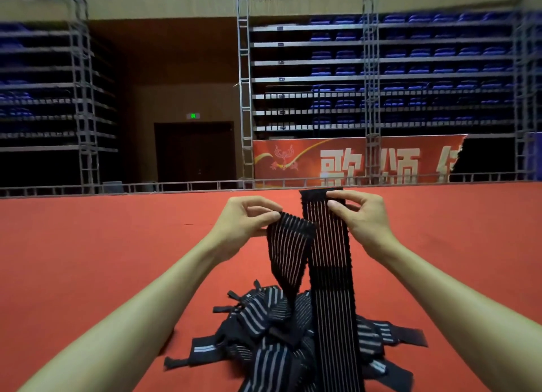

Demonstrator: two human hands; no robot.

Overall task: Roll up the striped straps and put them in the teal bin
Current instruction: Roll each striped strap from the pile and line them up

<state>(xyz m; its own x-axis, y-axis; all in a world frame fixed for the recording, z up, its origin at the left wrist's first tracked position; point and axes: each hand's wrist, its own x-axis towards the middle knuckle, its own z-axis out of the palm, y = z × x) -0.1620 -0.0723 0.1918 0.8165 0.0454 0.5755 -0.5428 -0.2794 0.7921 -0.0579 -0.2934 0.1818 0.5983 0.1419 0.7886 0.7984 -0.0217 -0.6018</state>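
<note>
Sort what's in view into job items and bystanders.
Job: left hand pinching the left strap length; right hand pinching the right strap length; pile of striped straps. Teal bin not in view.
Bystanders: banner, blue seats, exit sign, metal truss.

Hanging strap (pixel 331 274) and strap pile (pixel 264 330) — lower ends past bottom edge

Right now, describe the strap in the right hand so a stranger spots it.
On the red carpet lies a pile of striped straps. Above it, the right hand pinches one strap by its top. Unlike the crumpled ones, it hangs straight and flat.
</note>
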